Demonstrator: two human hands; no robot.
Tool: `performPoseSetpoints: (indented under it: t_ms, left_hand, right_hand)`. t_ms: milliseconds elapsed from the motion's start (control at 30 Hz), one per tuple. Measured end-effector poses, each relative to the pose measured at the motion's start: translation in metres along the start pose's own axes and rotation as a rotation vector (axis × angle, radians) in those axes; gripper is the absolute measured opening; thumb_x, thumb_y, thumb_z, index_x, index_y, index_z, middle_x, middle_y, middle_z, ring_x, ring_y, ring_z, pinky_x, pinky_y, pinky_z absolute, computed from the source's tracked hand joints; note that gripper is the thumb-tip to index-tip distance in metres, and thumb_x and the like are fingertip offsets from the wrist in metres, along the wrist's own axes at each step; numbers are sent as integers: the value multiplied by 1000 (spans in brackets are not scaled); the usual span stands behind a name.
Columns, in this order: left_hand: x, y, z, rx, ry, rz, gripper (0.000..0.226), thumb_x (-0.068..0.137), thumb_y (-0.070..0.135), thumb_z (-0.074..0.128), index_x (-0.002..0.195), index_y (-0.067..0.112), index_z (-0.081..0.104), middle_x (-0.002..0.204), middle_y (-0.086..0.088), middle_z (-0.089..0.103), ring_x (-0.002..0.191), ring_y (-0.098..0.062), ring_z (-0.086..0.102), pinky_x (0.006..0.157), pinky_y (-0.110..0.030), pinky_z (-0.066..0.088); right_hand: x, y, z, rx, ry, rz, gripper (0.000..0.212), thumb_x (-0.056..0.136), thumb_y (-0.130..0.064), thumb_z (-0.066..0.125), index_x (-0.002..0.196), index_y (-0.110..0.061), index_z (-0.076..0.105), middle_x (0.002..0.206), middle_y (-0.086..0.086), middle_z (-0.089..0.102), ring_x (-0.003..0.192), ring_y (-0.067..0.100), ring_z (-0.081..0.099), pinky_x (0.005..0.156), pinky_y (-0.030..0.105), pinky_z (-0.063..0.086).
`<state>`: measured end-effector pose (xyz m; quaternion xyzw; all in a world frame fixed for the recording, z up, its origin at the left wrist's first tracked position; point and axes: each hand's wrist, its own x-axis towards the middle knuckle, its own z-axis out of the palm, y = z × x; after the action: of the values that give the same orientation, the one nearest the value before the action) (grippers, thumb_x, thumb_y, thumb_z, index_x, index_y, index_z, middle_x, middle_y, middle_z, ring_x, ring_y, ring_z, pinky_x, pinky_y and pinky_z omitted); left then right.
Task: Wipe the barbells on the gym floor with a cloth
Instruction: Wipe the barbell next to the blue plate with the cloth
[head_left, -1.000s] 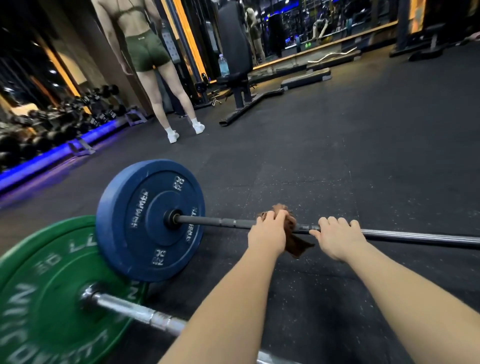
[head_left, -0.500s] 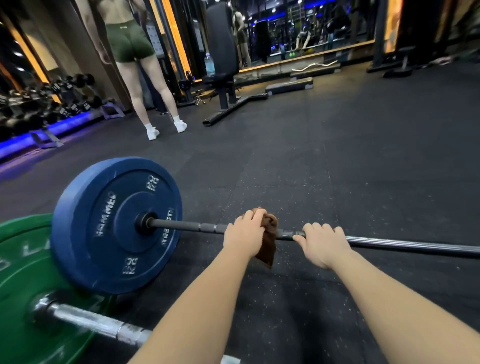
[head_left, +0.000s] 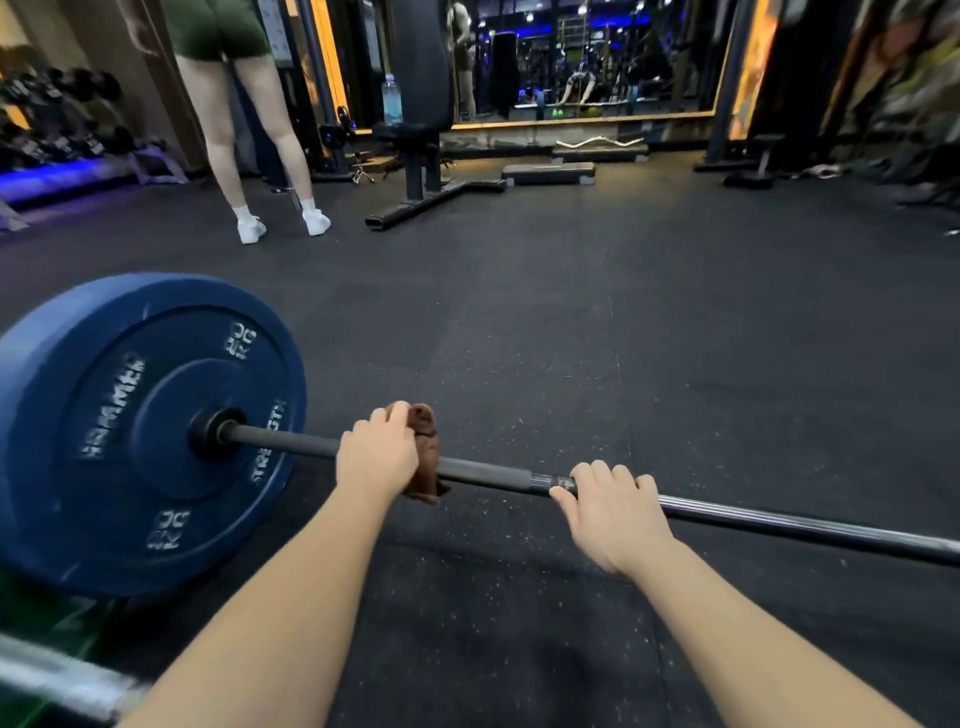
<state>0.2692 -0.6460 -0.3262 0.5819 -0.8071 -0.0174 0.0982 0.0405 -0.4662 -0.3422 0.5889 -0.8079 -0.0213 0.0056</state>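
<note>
The dark barbell lies on the black rubber floor, running from mid-left to the right edge. Its shaft is matte grey at the left and shiny steel further right. One blue plate, marked 20 KG, stands on its left end. The left hand curls around one brown cloth draped over the shaft. The right hand grips the bare bar further right, fingers curled over it. A second barbell, silver with one green plate, lies blurred at near left. One person stands far left.
</note>
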Motion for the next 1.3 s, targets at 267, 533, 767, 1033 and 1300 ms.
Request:
performPoseSetpoints:
  t_ms: [267, 533, 767, 1033, 1300]
  left_hand:
    - [-39, 95, 10, -144, -13, 227, 34, 103, 40, 37, 131, 24, 47, 126, -6, 59, 110, -32, 54, 92, -43, 44]
    - [-32, 49, -3, -171, 74, 317, 33, 96, 47, 53, 125, 33, 47, 109, 2, 57, 102, -24, 59, 82, -38, 45]
    - [-4, -28, -9, -158, 59, 48, 33, 93, 41, 60, 121, 31, 46, 114, -3, 56, 105, -30, 57, 84, -43, 49]
    - [-37, 54, 0, -358, 99, 87, 15, 91, 44, 52, 104, 36, 53, 106, 3, 49, 104, -25, 46, 83, -35, 41]
    - [-38, 20, 19, -81, 258, 514, 31, 96, 52, 50, 120, 32, 53, 105, 1, 52, 92, -25, 53, 73, -38, 48]
  right_hand:
    - [-2, -2, -2, 14, 12, 13, 45, 107, -54, 20, 125, -22, 46, 125, -2, 53, 112, 25, 50, 93, 42, 35]
    - [-4, -3, 0, 33, 49, 7, 63, 100, -63, 4, 125, -24, 46, 123, -3, 53, 111, 24, 50, 94, 41, 36]
    - [-1, -9, 7, 26, 122, 51, 96, 75, -82, -20, 116, -26, 46, 114, -6, 52, 105, 22, 50, 93, 40, 37]
    - [-2, -13, 12, 11, 194, 87, 73, 89, -73, -2, 103, -24, 50, 102, -4, 56, 92, 23, 53, 84, 41, 39]
    - [-3, -13, 7, 25, 183, 74, 83, 81, -72, -12, 107, -23, 50, 107, -3, 57, 99, 25, 54, 88, 42, 40]
